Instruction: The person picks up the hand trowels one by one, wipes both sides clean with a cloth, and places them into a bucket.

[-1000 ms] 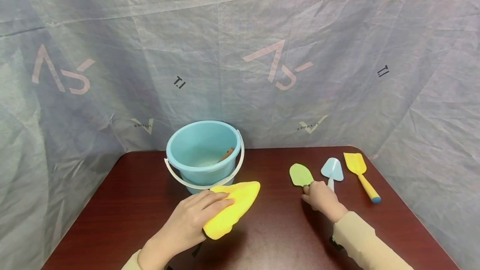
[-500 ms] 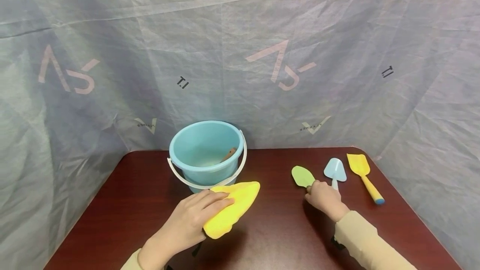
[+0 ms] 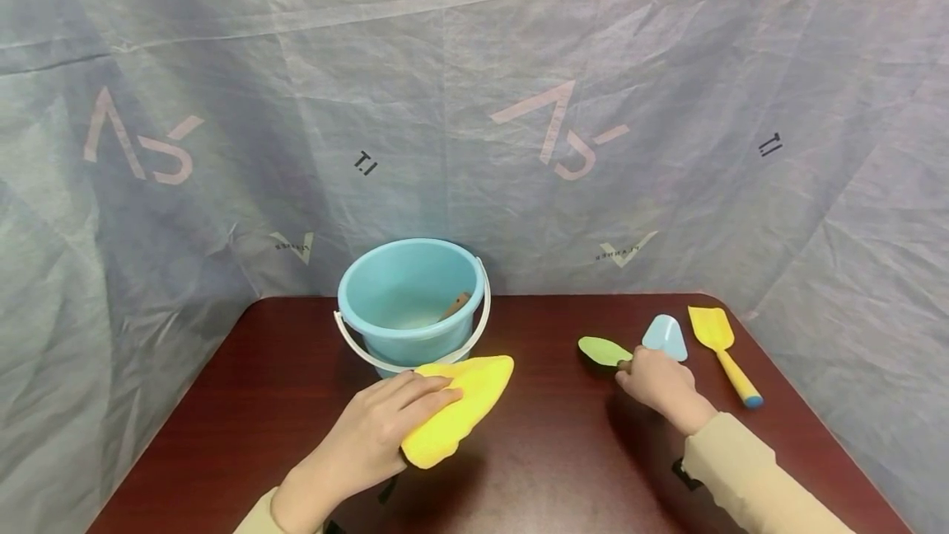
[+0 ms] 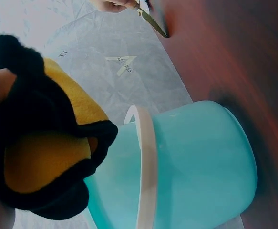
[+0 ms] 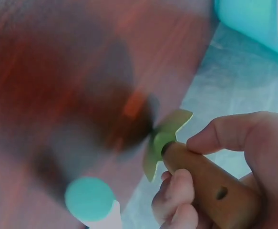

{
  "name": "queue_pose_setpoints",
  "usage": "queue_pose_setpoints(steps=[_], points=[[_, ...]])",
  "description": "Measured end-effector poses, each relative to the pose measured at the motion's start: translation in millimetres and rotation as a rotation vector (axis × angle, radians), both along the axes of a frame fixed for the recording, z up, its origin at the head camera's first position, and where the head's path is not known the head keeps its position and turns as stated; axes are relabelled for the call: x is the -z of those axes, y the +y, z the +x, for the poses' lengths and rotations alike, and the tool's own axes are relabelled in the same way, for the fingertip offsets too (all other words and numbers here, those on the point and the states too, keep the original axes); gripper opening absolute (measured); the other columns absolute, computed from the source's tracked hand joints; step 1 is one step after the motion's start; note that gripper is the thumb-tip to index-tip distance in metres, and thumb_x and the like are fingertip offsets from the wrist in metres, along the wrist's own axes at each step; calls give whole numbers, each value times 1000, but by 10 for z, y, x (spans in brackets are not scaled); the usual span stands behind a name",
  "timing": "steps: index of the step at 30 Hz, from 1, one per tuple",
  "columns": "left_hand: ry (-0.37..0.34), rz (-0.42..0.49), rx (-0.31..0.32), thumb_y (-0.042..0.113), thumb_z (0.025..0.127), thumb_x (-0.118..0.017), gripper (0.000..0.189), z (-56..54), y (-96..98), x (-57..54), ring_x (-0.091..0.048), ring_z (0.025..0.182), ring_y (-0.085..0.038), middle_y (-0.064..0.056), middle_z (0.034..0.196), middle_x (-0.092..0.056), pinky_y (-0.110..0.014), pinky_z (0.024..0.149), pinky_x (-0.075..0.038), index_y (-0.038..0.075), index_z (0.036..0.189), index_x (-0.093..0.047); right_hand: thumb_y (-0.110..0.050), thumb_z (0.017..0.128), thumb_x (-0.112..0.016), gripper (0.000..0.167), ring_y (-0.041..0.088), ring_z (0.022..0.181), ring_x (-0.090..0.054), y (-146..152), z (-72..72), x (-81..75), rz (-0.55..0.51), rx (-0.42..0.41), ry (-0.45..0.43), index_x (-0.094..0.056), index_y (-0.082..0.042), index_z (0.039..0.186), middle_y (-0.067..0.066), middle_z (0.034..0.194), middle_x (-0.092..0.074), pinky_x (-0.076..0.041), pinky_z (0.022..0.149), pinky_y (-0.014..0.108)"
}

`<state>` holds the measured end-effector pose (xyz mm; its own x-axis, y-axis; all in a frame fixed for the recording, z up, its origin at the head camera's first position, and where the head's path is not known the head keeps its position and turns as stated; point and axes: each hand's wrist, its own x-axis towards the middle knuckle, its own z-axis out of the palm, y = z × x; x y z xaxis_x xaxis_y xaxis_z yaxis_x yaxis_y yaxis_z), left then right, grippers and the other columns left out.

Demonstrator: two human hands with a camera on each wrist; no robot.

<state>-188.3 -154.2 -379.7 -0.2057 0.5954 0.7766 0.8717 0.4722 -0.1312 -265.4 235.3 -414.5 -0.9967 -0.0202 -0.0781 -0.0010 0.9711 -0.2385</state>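
Right hand (image 3: 658, 381): grasping. We record fingers and thumb curled round the brown handle (image 5: 210, 186) of a green trowel (image 3: 604, 350), whose blade tilts just over the counter (image 3: 549, 476); whether its tip touches we cannot tell.

Left hand (image 3: 381, 427): grasping. We list a soft yellow plush piece (image 3: 470, 406) with black edging, gripped above the counter on the near side of the bucket.

Just beyond the right hand: one pale blue scoop (image 3: 666, 338), its lower part hidden by that hand. Farther right, near the counter's edge: one yellow scoop (image 3: 712, 328) with a blue-tipped handle, lying flat.

Beyond the left hand: one light blue bucket (image 3: 411, 344), upright, its white bail (image 3: 485, 311) hanging toward us; inside, a brown piece (image 3: 455, 304) leans by the wall.

Outermost: a grey printed sheet (image 3: 445, 105).

Step in hand, as we judge it: raising the trowel by its handle. The next move seems to call for a steady grip and a path clear of the pale blue scoop.
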Motion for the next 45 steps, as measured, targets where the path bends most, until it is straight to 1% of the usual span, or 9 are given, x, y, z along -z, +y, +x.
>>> queue_pose_setpoints(steps=[4, 8, 11, 19, 22, 26, 34, 40, 45], points=[[12, 7, 5, 25, 89, -56, 32, -9, 6, -24, -62, 88, -19, -1, 107, -66, -30, 77, -53, 13, 116, -66, -30, 87, -60, 35, 17, 49, -42, 27, 9, -104, 6, -5, 3, -46, -12, 60, 0, 54, -40, -30, 46, 33], [10, -2, -3, 26, 89, -56, 32, -7, 1, -49, -61, 85, -19, -1, 107, -66, -28, 74, -53, 13, 116, -65, -32, 86, -62, 43, 12, 45, -27, 37, 44, -218, 2, -23, 11, -39, -15, 54, -4, 50, -26, -22, 43, 27], [9, -11, -16, 27, 88, -56, 32, -4, -7, -65, -61, 86, -18, 0, 108, -65, -29, 74, -53, 13, 117, -65, -33, 84, -63, 42, 11, 48, -21, 33, 92, -319, -9, -37, 26, -39, -15, 55, -5, 51, -23, -19, 43, 26], [3, -10, -42, 29, 90, -54, 33, 5, -35, -130, -64, 98, -19, -1, 110, -65, -39, 82, -54, 14, 118, -65, -29, 81, -65, 26, 12, 50, -30, 26, 245, -620, 3, -91, 116, -51, -12, 67, -5, 53, -34, -22, 43, 26], [0, 1, -41, 29, 90, -55, 33, 12, -48, -173, -64, 97, -19, -1, 110, -65, -38, 81, -54, 14, 118, -65, -27, 78, -68, 19, 13, 50, -40, 8, 308, -715, 17, -112, 169, -60, -11, 75, -5, 56, -47, -29, 42, 27], [4, 15, -51, 28, 89, -55, 34, 16, -74, -244, -64, 93, -20, -2, 110, -66, -36, 79, -54, 13, 118, -65, -26, 73, -73, 21, 14, 51, -47, -47, 398, -813, 45, -129, 258, -65, -10, 82, -4, 60, -53, -33, 39, 30], [-4, 10, -72, 25, 88, -55, 34, 14, -125, -420, -62, 91, -21, -3, 113, -65, -33, 75, -54, 14, 119, -64, -16, 66, -80, 19, 11, 46, -37, -196, 577, -944, 103, -221, 482, -65, -15, 79, -8, 57, -44, -26, 37, 27], [35, 17, -89, 25, 90, -51, 33, 11, -130, -587, -64, 94, -24, -5, 111, -66, -39, 79, -54, 13, 118, -64, -13, 65, -78, 22, 6, 46, -31, -285, 671, -999, 116, -320, 619, -62, -18, 79, -11, 55, -38, -25, 38, 23], [73, 37, -83, 23, 90, -51, 32, -5, -103, -710, -62, 86, -25, -5, 109, -67, -36, 71, -55, 12, 116, -65, -15, 63, -78, 26, 4, 46, -25, -330, 708, -1013, 144, -405, 713, -58, -22, 77, -18, 51, -32, -22, 38, 19]])
